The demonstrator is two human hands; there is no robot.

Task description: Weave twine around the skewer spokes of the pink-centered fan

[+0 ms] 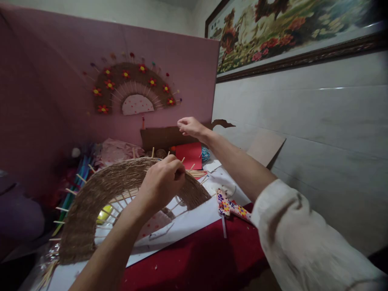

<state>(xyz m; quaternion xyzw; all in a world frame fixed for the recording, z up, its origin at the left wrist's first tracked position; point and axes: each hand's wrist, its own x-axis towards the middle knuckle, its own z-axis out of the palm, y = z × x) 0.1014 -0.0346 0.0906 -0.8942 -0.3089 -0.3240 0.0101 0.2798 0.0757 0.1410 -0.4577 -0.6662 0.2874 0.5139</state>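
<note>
pale sleeve (291, 226), right hand (189, 126) raised, left hand (165, 178) at twine arch (79, 214)

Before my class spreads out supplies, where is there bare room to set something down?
The red cloth looks barest, between left forearm, white paper and right sleeve; a narrower strip is the paper below the right end of the brown arch. Crowded: behind the arch, with pink fabric, red card and blue yarn.

On my feed: framed picture (291, 34), one o'clock; pink panel (169, 52), eleven o'clock; pale wall (303, 97), two o'clock.
</note>
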